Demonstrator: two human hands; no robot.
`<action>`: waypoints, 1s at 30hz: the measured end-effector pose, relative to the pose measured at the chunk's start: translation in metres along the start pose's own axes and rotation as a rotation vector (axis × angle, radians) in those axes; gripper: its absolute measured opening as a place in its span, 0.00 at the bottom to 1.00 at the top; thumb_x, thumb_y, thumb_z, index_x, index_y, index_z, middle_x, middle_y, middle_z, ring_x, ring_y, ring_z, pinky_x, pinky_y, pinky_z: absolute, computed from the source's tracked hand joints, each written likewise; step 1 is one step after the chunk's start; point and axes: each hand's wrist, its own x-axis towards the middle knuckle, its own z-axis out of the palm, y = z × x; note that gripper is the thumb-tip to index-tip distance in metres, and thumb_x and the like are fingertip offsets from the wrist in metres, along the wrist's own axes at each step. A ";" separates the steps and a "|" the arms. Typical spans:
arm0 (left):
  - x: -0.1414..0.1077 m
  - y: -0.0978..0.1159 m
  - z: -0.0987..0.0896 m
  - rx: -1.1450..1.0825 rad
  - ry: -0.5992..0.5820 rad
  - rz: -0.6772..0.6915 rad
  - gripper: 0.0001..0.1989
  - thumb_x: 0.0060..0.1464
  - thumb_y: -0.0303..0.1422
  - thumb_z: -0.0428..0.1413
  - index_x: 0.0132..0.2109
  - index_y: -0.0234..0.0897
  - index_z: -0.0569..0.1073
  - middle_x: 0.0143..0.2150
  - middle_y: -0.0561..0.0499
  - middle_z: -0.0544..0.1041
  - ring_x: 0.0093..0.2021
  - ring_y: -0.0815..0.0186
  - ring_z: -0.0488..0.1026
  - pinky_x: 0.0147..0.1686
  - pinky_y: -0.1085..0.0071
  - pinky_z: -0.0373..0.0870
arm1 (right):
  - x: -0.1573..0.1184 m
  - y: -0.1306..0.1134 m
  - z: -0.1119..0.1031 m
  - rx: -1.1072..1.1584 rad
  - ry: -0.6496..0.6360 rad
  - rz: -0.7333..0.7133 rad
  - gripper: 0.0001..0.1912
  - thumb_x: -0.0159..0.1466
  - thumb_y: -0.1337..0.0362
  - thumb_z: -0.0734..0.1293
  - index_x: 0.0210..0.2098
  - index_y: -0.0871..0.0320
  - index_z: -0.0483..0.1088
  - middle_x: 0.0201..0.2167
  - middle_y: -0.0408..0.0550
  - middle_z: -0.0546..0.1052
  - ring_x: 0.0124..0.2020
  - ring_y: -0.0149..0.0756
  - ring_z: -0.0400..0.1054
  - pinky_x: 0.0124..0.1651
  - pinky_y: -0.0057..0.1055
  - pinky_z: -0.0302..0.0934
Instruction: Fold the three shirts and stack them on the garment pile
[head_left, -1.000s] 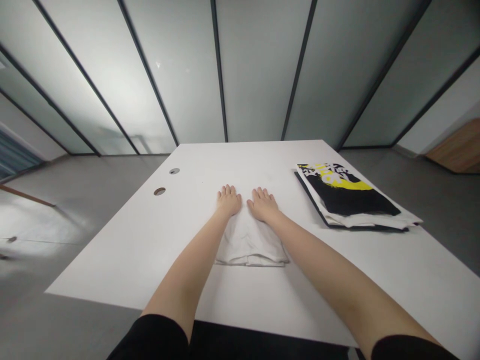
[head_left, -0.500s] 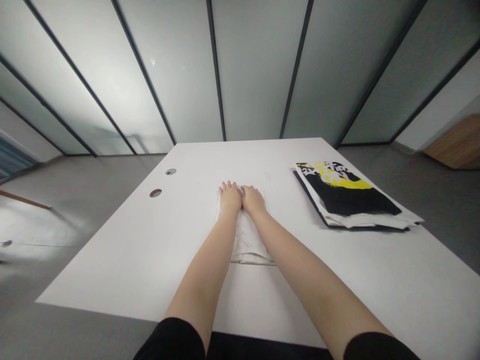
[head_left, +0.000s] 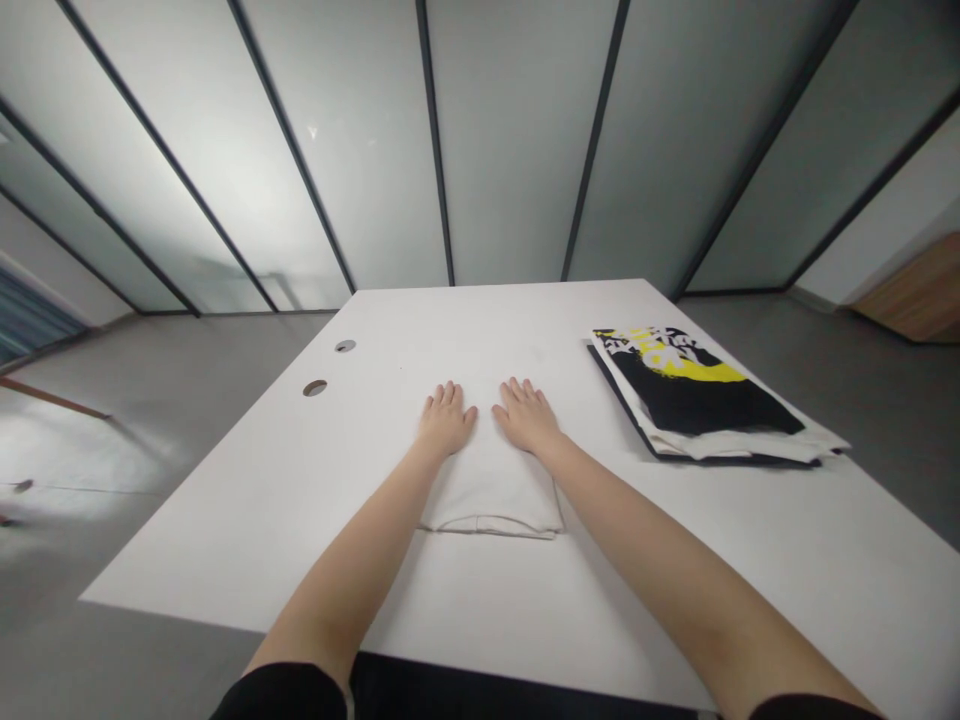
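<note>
A folded white cloth (head_left: 491, 490) lies flat on the white table (head_left: 247, 520), its layered folded edge facing me. My left hand (head_left: 446, 420) rests palm down on the cloth's far left part, fingers spread and pointing away from me. On the far right part lies my right hand (head_left: 527, 414), also palm down with its fingers apart. The two hands do not touch each other, and neither grips anything. Part of the cloth's sides is hidden under my hands and forearms.
To the right sits a stack of folded clothes (head_left: 712, 405), black, yellow and white on top with a dark layer beneath. Two round holes (head_left: 315, 388) pierce the table's left side. Frosted glass panels (head_left: 510, 150) stand behind the table.
My hands have moved apart from the middle of the cloth, left hand to the left and right hand to the right. Their fingers are more spread, and more of the cloth shows between my arms.
</note>
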 end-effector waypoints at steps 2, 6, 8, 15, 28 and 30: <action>-0.008 -0.011 -0.002 -0.004 0.006 0.027 0.33 0.74 0.45 0.42 0.77 0.30 0.60 0.80 0.33 0.57 0.80 0.44 0.54 0.75 0.46 0.55 | -0.008 0.012 -0.004 0.001 0.021 0.001 0.34 0.77 0.54 0.54 0.77 0.65 0.58 0.81 0.64 0.52 0.81 0.63 0.44 0.77 0.58 0.43; -0.012 -0.024 -0.003 -0.035 0.015 0.015 0.28 0.75 0.40 0.41 0.73 0.32 0.65 0.78 0.34 0.62 0.79 0.46 0.57 0.73 0.46 0.58 | -0.030 0.014 -0.009 0.034 0.119 -0.048 0.34 0.76 0.56 0.56 0.78 0.63 0.57 0.81 0.62 0.50 0.82 0.62 0.38 0.78 0.62 0.40; -0.009 -0.025 -0.002 -0.053 0.036 -0.001 0.26 0.76 0.38 0.41 0.71 0.33 0.68 0.78 0.35 0.63 0.78 0.47 0.58 0.73 0.46 0.59 | -0.043 -0.001 -0.005 0.049 0.132 -0.127 0.35 0.77 0.55 0.55 0.79 0.64 0.53 0.82 0.61 0.50 0.82 0.58 0.38 0.79 0.59 0.40; -0.006 -0.024 -0.005 -0.164 0.149 -0.073 0.25 0.75 0.35 0.43 0.70 0.32 0.71 0.77 0.35 0.65 0.78 0.50 0.60 0.74 0.49 0.60 | -0.074 -0.057 0.021 0.032 -0.041 -0.277 0.44 0.75 0.42 0.59 0.80 0.62 0.53 0.81 0.63 0.48 0.82 0.62 0.40 0.79 0.62 0.37; -0.029 0.027 0.003 -0.049 -0.055 0.165 0.33 0.76 0.43 0.41 0.79 0.32 0.58 0.81 0.38 0.55 0.81 0.46 0.50 0.76 0.43 0.54 | -0.007 0.037 -0.002 0.084 -0.028 -0.178 0.36 0.74 0.63 0.54 0.80 0.58 0.54 0.80 0.54 0.56 0.80 0.51 0.49 0.79 0.52 0.44; -0.028 0.026 0.005 -0.035 -0.049 0.122 0.34 0.75 0.45 0.42 0.79 0.33 0.56 0.82 0.37 0.53 0.82 0.45 0.49 0.76 0.44 0.53 | -0.007 0.052 -0.004 0.033 -0.015 -0.082 0.33 0.76 0.60 0.52 0.79 0.57 0.57 0.81 0.54 0.55 0.80 0.58 0.49 0.78 0.57 0.44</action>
